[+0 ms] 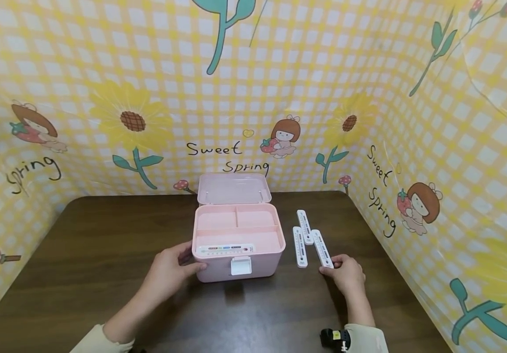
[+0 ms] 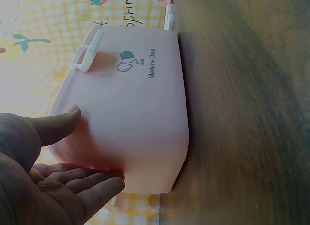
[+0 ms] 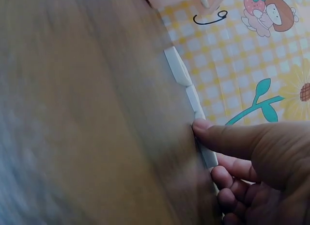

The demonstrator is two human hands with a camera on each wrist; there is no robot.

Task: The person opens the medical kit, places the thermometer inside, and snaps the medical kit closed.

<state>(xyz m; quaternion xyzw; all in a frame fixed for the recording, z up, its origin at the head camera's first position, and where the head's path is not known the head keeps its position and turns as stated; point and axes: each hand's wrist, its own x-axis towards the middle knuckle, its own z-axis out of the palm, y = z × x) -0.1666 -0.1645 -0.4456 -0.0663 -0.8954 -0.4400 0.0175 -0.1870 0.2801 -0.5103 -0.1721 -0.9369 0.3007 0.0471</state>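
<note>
head: high, forward-down | wrists: low, close, rolled sideways | all share: pink box

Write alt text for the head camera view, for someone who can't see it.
An open pink box, one white strip inside, stands on a dark table. A person's left hand touches the box; their right hand pinches one of three similar strips beside the box.

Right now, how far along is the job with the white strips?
Looks done: the pink chest has its lid open, and one white strip lies in the front compartment.
In hand: the right hand pinches the rightmost strip on the table; the left hand touches the chest's front left corner.
Probably left: boxing that strip, the left strip and the far strip, then perhaps shutting the lid.
</note>
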